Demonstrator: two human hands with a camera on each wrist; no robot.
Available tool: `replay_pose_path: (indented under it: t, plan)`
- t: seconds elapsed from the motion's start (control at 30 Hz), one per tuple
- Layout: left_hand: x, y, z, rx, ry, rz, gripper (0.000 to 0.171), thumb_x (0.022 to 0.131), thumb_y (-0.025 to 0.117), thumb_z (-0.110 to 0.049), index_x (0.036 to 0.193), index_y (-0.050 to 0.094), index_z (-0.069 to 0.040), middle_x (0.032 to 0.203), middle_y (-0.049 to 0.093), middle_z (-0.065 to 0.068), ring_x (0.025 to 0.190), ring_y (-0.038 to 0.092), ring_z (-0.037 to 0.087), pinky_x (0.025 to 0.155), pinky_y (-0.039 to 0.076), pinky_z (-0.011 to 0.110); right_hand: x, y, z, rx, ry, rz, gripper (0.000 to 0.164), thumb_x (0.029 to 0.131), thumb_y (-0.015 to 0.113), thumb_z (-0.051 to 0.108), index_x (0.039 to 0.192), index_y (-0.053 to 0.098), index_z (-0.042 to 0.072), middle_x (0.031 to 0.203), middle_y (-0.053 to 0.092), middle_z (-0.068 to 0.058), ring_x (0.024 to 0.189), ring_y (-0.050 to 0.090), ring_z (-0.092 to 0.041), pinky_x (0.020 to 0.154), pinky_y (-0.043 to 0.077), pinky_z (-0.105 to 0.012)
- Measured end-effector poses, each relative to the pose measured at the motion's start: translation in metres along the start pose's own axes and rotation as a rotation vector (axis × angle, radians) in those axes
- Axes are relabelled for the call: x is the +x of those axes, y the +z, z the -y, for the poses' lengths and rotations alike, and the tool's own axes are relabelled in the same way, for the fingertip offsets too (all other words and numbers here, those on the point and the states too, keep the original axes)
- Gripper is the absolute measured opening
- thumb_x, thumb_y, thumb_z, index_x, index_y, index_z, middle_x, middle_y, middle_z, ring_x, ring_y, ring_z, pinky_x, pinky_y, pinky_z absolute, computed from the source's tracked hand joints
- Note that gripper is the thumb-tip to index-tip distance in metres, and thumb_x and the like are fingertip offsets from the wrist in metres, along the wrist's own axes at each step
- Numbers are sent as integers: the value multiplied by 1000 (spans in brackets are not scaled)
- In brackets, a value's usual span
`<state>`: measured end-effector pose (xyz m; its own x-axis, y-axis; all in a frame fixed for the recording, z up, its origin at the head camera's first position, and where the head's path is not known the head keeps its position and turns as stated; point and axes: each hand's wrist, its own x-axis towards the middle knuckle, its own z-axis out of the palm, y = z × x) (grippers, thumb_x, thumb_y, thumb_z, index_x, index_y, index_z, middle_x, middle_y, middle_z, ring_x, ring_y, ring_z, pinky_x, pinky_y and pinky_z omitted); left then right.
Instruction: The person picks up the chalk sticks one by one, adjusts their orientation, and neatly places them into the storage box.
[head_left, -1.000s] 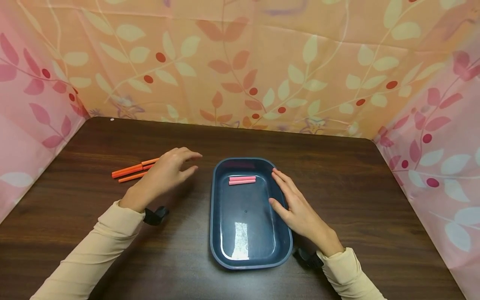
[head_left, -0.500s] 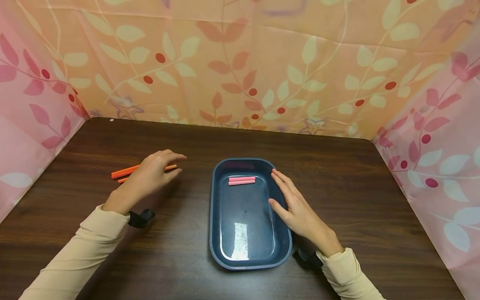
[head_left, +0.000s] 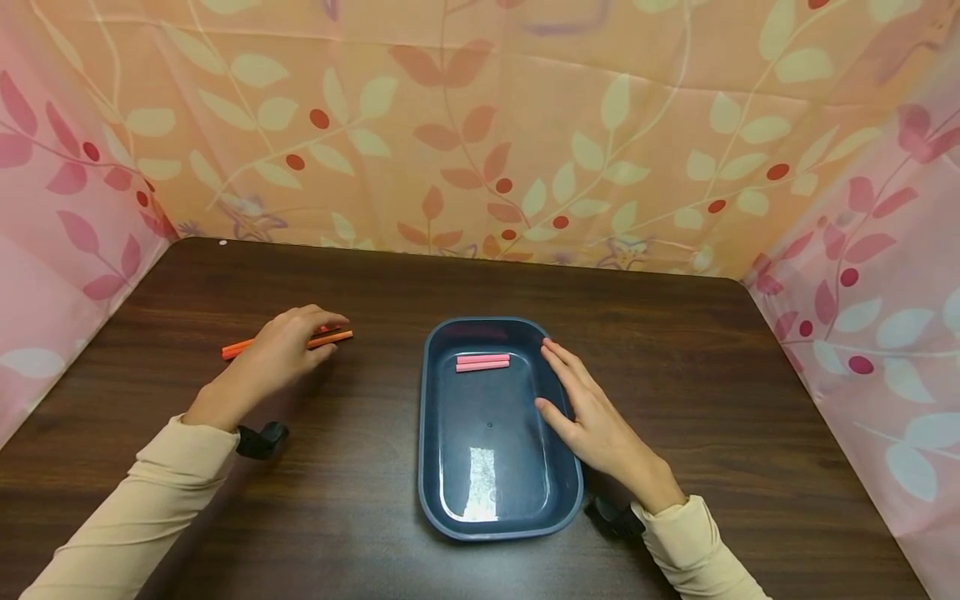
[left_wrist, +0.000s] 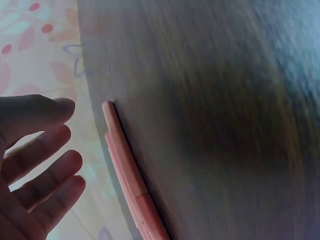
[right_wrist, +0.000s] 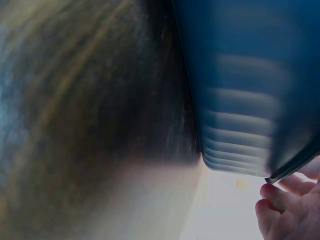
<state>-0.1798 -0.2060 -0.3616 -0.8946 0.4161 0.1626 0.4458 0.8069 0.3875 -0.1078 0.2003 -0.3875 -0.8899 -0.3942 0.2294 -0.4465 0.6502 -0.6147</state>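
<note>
Tray (head_left: pixel 465 433), dark blue, sits near centre on the surface (head_left: pixel 712 400). Two pink sticks (head_left: pixel 483 362) lie side by side in its far half, presumably paired for tidiness. Right hand (head_left: pixel 596 425): grip relaxed, fingers extended along the right rim, apparently steadying the tray. Left hand (head_left: pixel 270 358): grip empty, thumb and fingers parted over orange pens (head_left: pixel 330 339) lying bunched at left, a posture suited to pinching; contact unconfirmed.

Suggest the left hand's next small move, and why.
Probably lower the left hand and pinch one of the orange sticks: the left wrist view shows its fingers apart from them, and only pink sticks lie in the blue tray.
</note>
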Motion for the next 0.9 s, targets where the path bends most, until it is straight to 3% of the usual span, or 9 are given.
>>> replay_pose_path:
  t: [0.33,0.73,0.9]
  plan:
    - [1,2,9,69,-48,72,43,85,74,-5,126,63,3,119,64,27,107,60,47,89,48,60,-1,1,0,-3,-2,-5,69,95,64,14,154,30,1,162,27,-12,147,32,-31,114,31,-60]
    - [5,4,16,53,-95,126,38,87,72,-4,124,66,3,123,64,28,113,58,49,94,46,61,-1,1,0,-6,7,1,70,95,64,16,154,29,2,162,26,-10,147,32,-32,115,31,-60]
    - [6,8,16,80,-62,132,36,86,70,0,122,66,3,121,64,28,112,59,49,92,48,60,-1,0,-1,-9,3,3,70,96,63,16,155,28,2,163,26,-11,148,31,-32,115,31,-59]
